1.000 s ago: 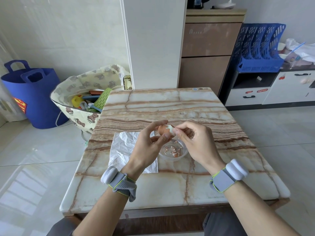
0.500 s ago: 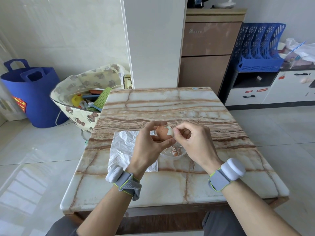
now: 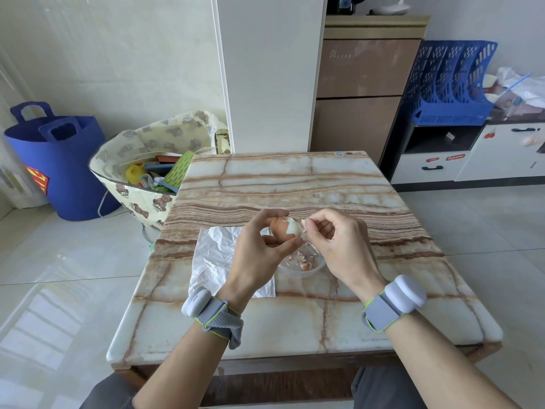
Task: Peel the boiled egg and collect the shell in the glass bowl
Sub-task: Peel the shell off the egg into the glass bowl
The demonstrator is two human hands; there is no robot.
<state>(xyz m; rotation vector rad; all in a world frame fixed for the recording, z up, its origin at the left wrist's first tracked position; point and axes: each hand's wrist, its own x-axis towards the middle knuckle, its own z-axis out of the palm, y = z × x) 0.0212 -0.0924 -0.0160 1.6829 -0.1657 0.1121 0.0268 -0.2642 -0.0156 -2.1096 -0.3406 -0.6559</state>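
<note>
- Egg (image 3: 284,229): head view, held in the air above the worktop (image 3: 295,184), just over the near-left rim of the glass bowl (image 3: 322,264). Brown shell covers its left part; the upper right is bare white.
- Left hand (image 3: 256,255): grip curled round the egg, fingers arched over the top, thumb underneath.
- Right hand (image 3: 339,246): grip is a fingertip pinch on a shell flake (image 3: 303,224) at the egg's right edge, with the other fingers curled toward the palm. Cannot tell whether the flake is joined to the egg or free.
- Glass bowl: stands on the worktop below the egg, between the two hands. Shell bits (image 3: 300,259) lie in its bottom.
- White crinkled sheet (image 3: 215,252): flat on the worktop, left of the bowl, partly hidden under the left hand and wrist.
- Wrists: grey band with a white pod on each, left wristband (image 3: 212,314) and right wristband (image 3: 395,302).
- Floor to the left of the worktop: blue tub (image 3: 59,166) and a bear-print bag (image 3: 141,196) stuffed with items, the bag right beside the worktop's far-left corner.
- Behind: brown cabinet (image 3: 362,93). To its right, a blue file rack (image 3: 451,84) on a dark counter.
</note>
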